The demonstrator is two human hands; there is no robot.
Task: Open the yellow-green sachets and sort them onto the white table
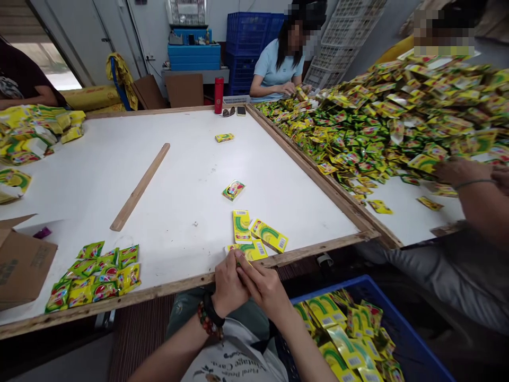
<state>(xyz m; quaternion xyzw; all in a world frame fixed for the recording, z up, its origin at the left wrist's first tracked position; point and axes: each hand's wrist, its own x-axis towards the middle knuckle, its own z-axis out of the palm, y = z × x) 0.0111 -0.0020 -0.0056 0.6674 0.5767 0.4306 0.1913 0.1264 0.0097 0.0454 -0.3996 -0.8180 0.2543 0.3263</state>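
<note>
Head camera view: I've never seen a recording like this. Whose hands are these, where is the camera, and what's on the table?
This single picture comes from a camera worn on a person's head, looking forward and down. The left hand and right hand at the bottom are the wearer's own. They appear to grip a yellow packet at the near edge of a white table with a wooden frame. Further packets and a wooden strip lie on the table. More packets fill a blue crate at lower right. Another person's hand rests beside a large heap of packets.
</note>
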